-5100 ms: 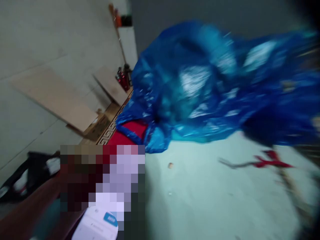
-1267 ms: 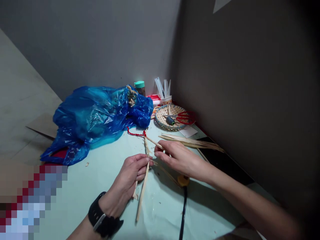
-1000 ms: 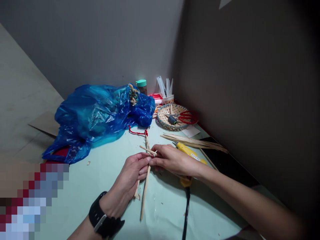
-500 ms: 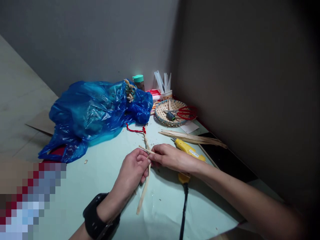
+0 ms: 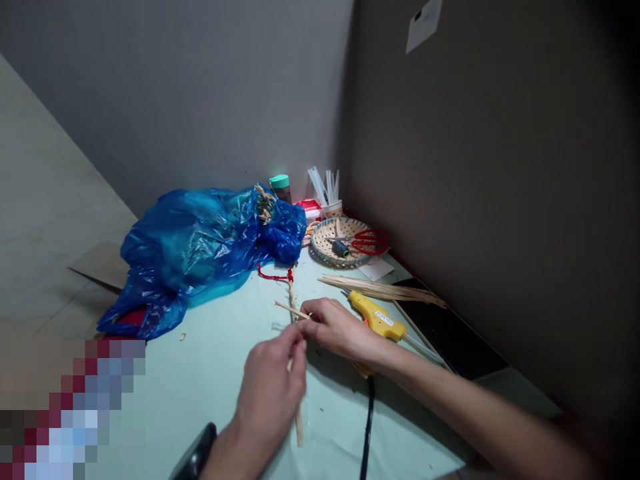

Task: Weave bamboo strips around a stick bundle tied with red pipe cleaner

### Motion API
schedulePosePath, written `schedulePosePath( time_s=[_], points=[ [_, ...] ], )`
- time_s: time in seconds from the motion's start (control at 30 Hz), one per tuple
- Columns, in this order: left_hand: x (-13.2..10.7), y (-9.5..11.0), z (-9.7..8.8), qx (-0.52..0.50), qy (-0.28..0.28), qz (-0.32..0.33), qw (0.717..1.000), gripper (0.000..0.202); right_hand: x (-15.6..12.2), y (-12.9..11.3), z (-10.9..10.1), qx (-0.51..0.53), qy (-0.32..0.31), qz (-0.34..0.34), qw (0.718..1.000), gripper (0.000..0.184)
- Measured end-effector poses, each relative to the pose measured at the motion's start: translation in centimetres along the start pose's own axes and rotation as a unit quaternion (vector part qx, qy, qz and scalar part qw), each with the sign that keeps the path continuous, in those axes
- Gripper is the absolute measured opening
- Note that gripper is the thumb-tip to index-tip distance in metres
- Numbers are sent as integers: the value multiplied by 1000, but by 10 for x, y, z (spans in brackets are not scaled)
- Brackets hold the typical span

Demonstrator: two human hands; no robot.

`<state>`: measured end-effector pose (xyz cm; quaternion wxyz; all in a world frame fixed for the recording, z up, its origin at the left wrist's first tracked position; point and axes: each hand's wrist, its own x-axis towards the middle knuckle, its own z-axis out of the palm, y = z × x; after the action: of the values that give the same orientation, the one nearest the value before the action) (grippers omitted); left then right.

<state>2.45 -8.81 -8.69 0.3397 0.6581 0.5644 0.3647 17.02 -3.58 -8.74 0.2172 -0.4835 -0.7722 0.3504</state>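
A thin plait of pale straw strips [image 5: 293, 293], tied at its far end with red cord [image 5: 290, 275], runs toward me over the pale green table. My right hand [image 5: 330, 328] pinches the plait's near part, and a strip end pokes out left past its fingers. Just below, my left hand [image 5: 275, 383] has its thumb and fingertips pressed together on the strips, partly hiding them. One loose strip tail [image 5: 299, 430] hangs down beyond my left hand. Behind my right hand lies a yellow glue gun [image 5: 377, 317] with a black cable.
A blue plastic bag [image 5: 200, 247] lies at the back left. Behind are a shallow woven basket [image 5: 320, 250] with red-handled scissors [image 5: 373, 241] and a thread spool [image 5: 341, 249], a cup of glue sticks [image 5: 333, 209] and a green-lidded jar [image 5: 281, 187]. A straw bundle [image 5: 385, 289] lies right.
My left hand has turned back-up and moved slightly toward me, pinching at the strips. My right hand keeps its grip on the plait. The view has tilted up a little.
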Motion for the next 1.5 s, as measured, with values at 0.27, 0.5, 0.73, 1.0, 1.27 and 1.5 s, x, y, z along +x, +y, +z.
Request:
schedulePosePath(
  time_s=[0.27, 0.5, 0.73, 1.0, 1.27, 1.5],
  points=[
    [-10, 4, 5, 122, -41, 57, 990, 8, -1, 9, 2, 47, -14, 36, 998, 14],
    [42, -8, -25, -65, -116, -113, 985, 32, -1, 5, 2, 112, -16, 59, 992, 27],
    [61, -17, -12, -54, -163, -71, 983, 33, 6, 8, 1, 111, 15, 44, 993, 27],
    [64, -20, -13, -162, -230, -116, 953, 27, 20, 16, 3, 107, 31, 64, 992, 26],
    [70, -26, -15, -77, -175, -33, 981, 21, 19, -6, -29, 27, -80, -10, 996, 27],
    [66, -35, -11, -106, -156, -120, 975, 23, 12, -14, -27, -62, -133, 29, 989, 24]
  ],
)
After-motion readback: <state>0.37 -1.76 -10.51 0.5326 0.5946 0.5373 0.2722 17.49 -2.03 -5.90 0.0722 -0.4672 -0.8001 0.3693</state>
